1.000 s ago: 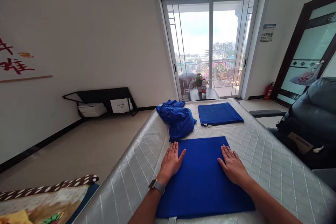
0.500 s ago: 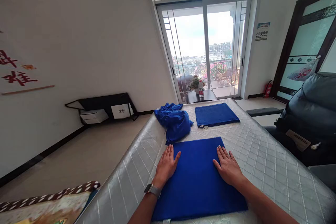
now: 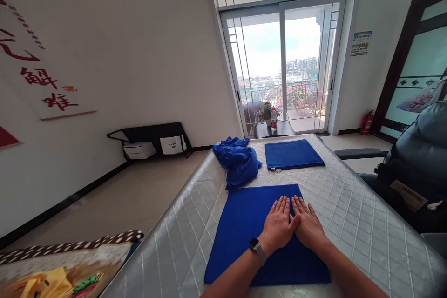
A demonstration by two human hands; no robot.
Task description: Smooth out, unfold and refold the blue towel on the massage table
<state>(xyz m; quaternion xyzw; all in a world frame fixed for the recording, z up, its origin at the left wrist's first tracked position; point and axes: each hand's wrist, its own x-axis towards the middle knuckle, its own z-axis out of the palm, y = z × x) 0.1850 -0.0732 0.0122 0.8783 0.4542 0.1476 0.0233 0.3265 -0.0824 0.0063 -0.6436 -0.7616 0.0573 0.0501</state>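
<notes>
A flat blue cloth (image 3: 240,223), squared off like a folded towel, lies on the silver quilted mattress (image 3: 181,237). My left hand (image 3: 280,223) rests flat on the cloth right of its middle, fingers stretched out, a watch on the wrist. Beside it, my right hand (image 3: 307,221) lies flat over the cloth's right edge, its thumb side meeting the left thumb. Both hands are open and hold nothing. Beyond the cloth sit a crumpled blue cloth heap (image 3: 240,163) and, to its right, a second flat blue cloth (image 3: 294,154) with small white tags.
A small dark table (image 3: 279,129) with a bottle (image 3: 274,120) and a plant (image 3: 266,111) stands past the mattress, before a sliding glass door. At right is a black leather chair (image 3: 419,149). A low black rack (image 3: 153,137) holds white boxes along the left wall.
My left hand has moved right across the cloth, from its left edge to beside my right hand. My right hand stays near the right edge. The camera view has turned slightly left.
</notes>
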